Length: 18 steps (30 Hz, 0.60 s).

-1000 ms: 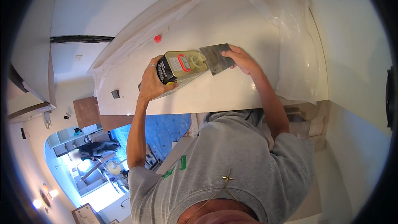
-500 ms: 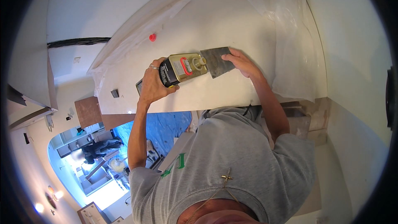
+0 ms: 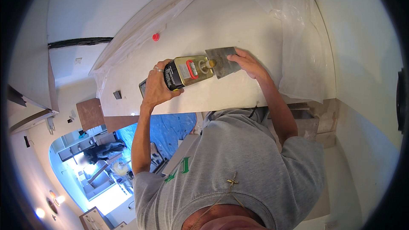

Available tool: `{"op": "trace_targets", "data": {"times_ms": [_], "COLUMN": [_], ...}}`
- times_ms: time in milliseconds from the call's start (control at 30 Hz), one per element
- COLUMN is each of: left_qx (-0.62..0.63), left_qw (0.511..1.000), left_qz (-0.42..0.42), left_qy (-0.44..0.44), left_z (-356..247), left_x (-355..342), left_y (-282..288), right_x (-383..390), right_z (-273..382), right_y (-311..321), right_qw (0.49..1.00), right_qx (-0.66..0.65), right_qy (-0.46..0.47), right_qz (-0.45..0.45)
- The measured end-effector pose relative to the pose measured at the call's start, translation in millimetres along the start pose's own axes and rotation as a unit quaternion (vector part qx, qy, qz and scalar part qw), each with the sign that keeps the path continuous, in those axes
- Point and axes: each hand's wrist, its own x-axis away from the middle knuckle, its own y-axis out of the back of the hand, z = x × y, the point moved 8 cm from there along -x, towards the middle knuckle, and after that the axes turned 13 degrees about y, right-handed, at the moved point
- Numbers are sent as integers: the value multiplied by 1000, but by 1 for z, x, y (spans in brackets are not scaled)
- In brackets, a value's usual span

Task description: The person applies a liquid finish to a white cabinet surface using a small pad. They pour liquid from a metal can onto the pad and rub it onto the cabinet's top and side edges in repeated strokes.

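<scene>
"What is the left hand doing?"

"The left hand [image 3: 159, 86], with rings on a finger, is wrapped around the black-and-gold metal can [image 3: 179, 76]. The can is above the pale counter [image 3: 238, 98], tipped on its side so that its top, with a red handle [image 3: 191, 69], faces right."

"And the right hand?"

"To the right of the can, the right hand [image 3: 249, 64] pinches a flat grey metal plate [image 3: 222, 64], thumb on the upper face; the fingers underneath are mostly hidden. The can's spout [image 3: 210, 64], amber at its tip, points at the plate's left edge. I cannot tell whether they touch."

"What lies around the can?"

"Beyond it and a little left, a small red cap [image 3: 156, 37]. Well to its left, a small dark block [image 3: 117, 95]. Beyond and to its right, crumpled clear plastic sheeting [image 3: 294, 38]."

"Anything further away?"

"Below the can, past the counter's near edge, blue sheeting [image 3: 159, 130]. Far left of the can, another person in dark clothes [image 3: 102, 151], too small to make out."
</scene>
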Motion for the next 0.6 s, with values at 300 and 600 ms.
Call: {"op": "trace_targets", "data": {"times_ms": [300,600], "left_qx": [25,-3], "left_qw": [999,1000], "left_qz": [6,-1], "left_qy": [26,23], "left_z": [8,8], "left_x": [0,-1], "left_y": [2,6], "right_x": [14,18], "right_z": [3,11], "right_y": [-3,-7], "right_qw": [999,999], "right_qx": [-17,-16], "right_qy": [-29,-35], "right_qz": [-23,-29]}}
